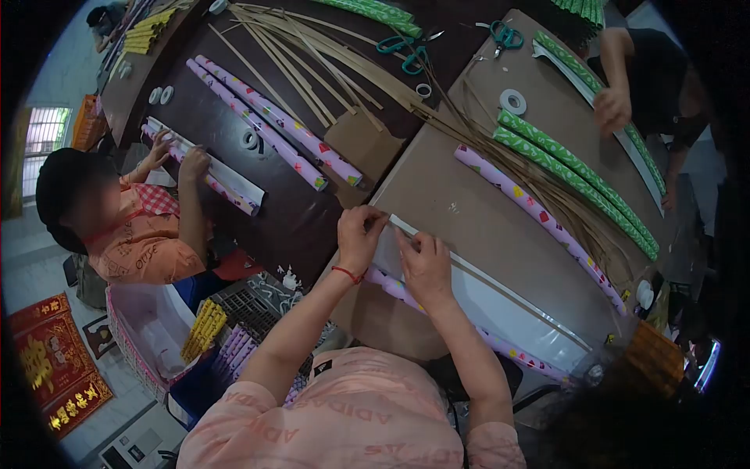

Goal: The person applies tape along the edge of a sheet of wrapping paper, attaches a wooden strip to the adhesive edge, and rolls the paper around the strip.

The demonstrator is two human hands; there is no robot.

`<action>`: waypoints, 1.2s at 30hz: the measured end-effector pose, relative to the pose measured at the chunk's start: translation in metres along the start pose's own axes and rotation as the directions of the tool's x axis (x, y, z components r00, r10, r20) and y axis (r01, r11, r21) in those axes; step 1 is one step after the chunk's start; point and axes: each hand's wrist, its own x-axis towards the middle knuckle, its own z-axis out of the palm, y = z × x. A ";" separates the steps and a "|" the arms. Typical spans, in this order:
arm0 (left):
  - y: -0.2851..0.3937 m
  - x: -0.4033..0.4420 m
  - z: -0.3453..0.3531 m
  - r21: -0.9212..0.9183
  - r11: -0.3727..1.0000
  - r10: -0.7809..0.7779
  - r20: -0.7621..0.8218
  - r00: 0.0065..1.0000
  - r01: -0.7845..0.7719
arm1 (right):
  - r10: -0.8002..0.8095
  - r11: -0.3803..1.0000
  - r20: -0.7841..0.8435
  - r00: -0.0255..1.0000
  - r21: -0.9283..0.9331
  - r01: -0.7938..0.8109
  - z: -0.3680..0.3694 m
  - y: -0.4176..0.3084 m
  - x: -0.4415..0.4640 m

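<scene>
A sheet of wrapping paper (492,301) lies white side up before me, its purple patterned side showing at the near, rolled edge. Along its far edge runs a narrow brown strip (539,314). My left hand (359,238), with a red bracelet on the wrist, pinches the sheet's left corner at the strip's end. Just to the right, my right hand (426,270) has thumb and finger closed on the same edge. Whether a small piece of tape is between the fingers cannot be made out. A finished-looking purple roll (539,215) lies beyond the sheet.
Green rolls (574,180) and long brown strips (336,59) lie farther back. Scissors (506,37) and a tape roll (512,102) are on the table. A co-worker at left handles a purple roll (226,187); another person's hand (612,109) is at right. A pink basket (129,344) stands lower left.
</scene>
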 end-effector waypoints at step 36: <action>0.013 -0.017 -0.051 0.360 0.643 0.316 0.679 0.662 -0.676 | 0.097 0.991 0.026 0.995 -0.099 -0.094 0.000 -0.009 -0.033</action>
